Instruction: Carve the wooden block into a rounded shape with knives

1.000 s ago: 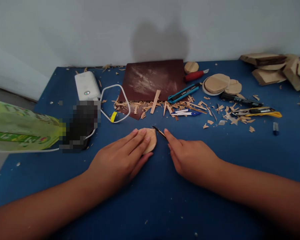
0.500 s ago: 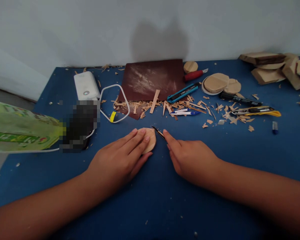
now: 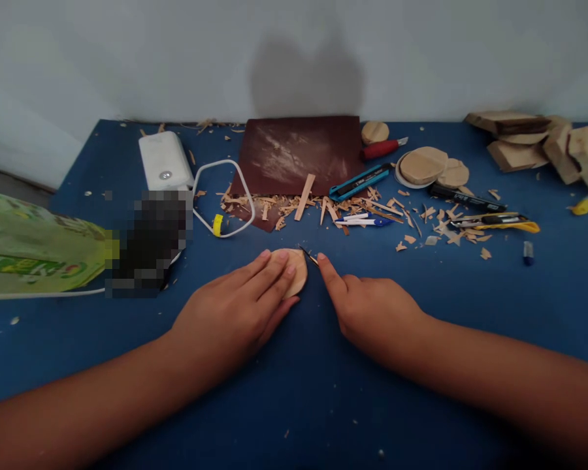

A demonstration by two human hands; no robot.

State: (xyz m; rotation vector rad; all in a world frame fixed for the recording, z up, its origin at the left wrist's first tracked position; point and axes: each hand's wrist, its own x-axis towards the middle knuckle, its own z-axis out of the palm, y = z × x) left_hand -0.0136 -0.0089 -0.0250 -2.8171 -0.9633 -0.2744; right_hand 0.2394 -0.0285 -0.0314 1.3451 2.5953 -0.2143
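My left hand (image 3: 242, 297) holds a small, flat, pale wooden disc (image 3: 298, 273) down on the blue table, fingers across its top and thumb along its near edge. The disc's left part is hidden under the fingers. In my closed right hand (image 3: 370, 301) is a thin, dark-bladed carving knife (image 3: 310, 258), with the index finger stretched along it. Its tip lies at the disc's upper right edge; whether it touches the wood I cannot tell. Most of the handle is covered by the hand.
Beyond my hands lie wood shavings (image 3: 287, 207), brown sandpaper (image 3: 298, 153), a blue cutter (image 3: 360, 183), pens (image 3: 365, 221), a yellow cutter (image 3: 494, 222) and a red-handled knife (image 3: 382, 149). Wood blocks (image 3: 519, 155) are piled right. A power bank (image 3: 164, 160) and green bag (image 3: 39, 245) stand left.
The view has shifted slightly. My right index finger sits a little further forward on the knife, and less of the knife shows. My left hand keeps its hold on the disc.
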